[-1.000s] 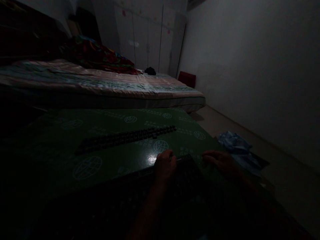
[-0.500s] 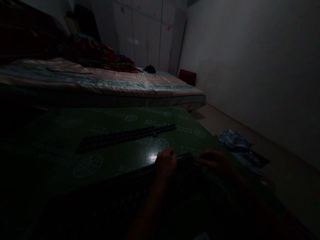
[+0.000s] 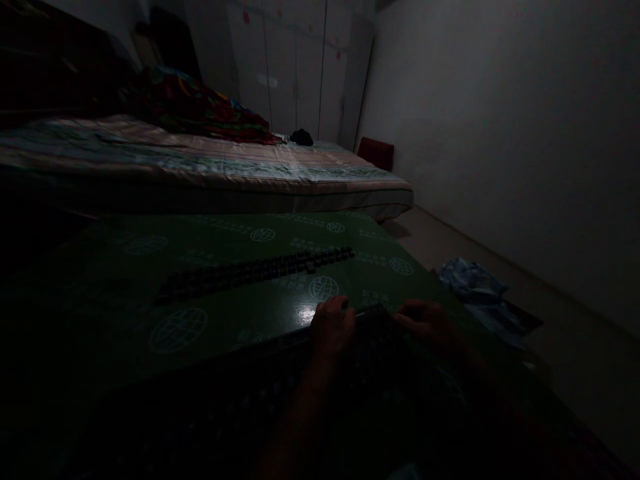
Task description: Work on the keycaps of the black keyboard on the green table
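A long black keyboard (image 3: 240, 387) lies at a slant across the near part of the green table, much of it lost in the dark. My left hand (image 3: 333, 327) rests over its far edge with the fingers curled onto it. At the keyboard's far right corner, my right hand (image 3: 423, 317) has thumb and fingers pressed together. Whatever sits between those fingertips is too dark to make out. Farther back, loose dark keycaps (image 3: 255, 270) are laid out in long rows, with a single keycap (image 3: 311, 267) slightly out of line.
The green table (image 3: 280, 303) bears printed globe marks and reflects a light spot. Behind it stands a bed (image 3: 215, 157) with a red patterned blanket (image 3: 200, 110). A pale crumpled cloth or bag (image 3: 470, 280) lies to the right, beside the table. The wall (image 3: 510, 120) closes off the right side.
Both hands stay almost where they were. My right hand's fingers have shifted very slightly at the keyboard's corner, and the whole view has moved a little.
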A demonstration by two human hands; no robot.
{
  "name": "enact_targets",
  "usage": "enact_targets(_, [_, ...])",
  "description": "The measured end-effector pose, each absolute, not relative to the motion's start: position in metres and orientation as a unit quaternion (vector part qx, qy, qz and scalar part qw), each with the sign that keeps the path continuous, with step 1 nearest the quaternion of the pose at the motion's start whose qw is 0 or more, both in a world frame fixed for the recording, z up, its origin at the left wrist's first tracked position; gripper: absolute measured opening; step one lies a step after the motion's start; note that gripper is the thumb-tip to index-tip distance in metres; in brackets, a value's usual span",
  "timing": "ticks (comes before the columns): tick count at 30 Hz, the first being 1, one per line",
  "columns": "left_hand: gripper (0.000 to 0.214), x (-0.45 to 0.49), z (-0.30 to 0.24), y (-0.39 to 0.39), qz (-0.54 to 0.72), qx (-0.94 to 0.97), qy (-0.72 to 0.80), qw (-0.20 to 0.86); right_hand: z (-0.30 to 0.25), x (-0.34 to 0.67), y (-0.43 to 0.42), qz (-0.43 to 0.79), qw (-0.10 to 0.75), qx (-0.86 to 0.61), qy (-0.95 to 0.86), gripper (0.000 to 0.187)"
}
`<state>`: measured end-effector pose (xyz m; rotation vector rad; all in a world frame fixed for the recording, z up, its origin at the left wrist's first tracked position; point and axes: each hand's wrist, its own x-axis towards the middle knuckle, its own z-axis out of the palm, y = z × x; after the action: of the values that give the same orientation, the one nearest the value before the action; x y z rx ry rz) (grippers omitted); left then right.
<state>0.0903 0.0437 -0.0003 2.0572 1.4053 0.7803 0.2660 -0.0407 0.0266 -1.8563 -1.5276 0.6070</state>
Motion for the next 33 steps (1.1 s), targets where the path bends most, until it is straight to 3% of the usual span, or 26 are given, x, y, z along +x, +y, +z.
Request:
enact_targets(18, [0.018, 0.091, -0.001, 0.044, 0.294, 0.761, 0.517, 0.260, 0.021, 0.253, -0.033, 0.173, 0.307, -0.669, -0.654, 0.021])
enact_targets(24, [0.018, 0.091, -0.002, 0.044, 0.288, 0.763, 0.516, 0.263, 0.018, 0.258, -0.030, 0.222, 0.343, -0.701, -0.585, 0.019])
enact_targets(29, [0.019, 0.092, -0.003, 0.044, 0.289, 0.766, 0.517, 0.250, 0.016, 0.252, -0.030, 0.154, 0.315, -0.686, -0.637, 0.018])
enact_targets(33, [0.018, 0.092, -0.002, 0.044, 0.290, 0.767, 0.513, 0.253, 0.019, 0.251, -0.033, 0.174, 0.332, -0.701, -0.606, 0.018])
